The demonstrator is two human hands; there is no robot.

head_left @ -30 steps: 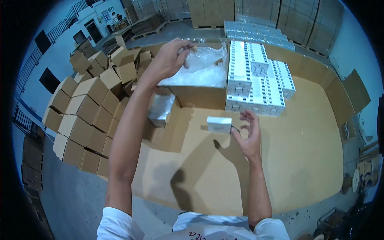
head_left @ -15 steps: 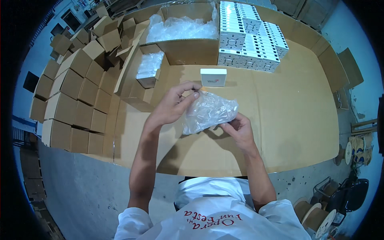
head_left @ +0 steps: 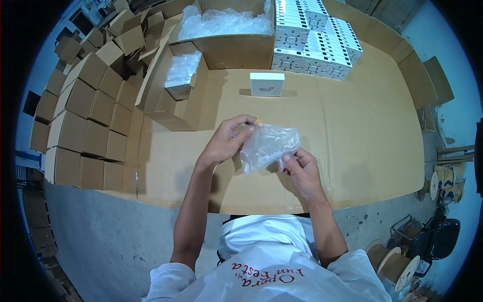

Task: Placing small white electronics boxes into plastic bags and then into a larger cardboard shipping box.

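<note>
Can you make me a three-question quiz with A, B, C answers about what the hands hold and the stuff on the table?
1. Where is the small white box?
A. On the cardboard table top
B. In the right hand
C. On the floor

2. What does the bag look like?
A. Black
B. Clear
C. Red

3. Who holds the bag?
A. Nobody
B. Left hand only
C. Both hands

Answers: 1 A, it sits alone beyond the hands. 2 B, it looks see-through. 3 C, the left hand and right hand each pinch it.

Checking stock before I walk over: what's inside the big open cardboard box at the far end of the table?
The open cardboard box is filled to the top with crumpled clear plastic bags. Whatever lies beneath them is covered and cannot be seen.
</note>
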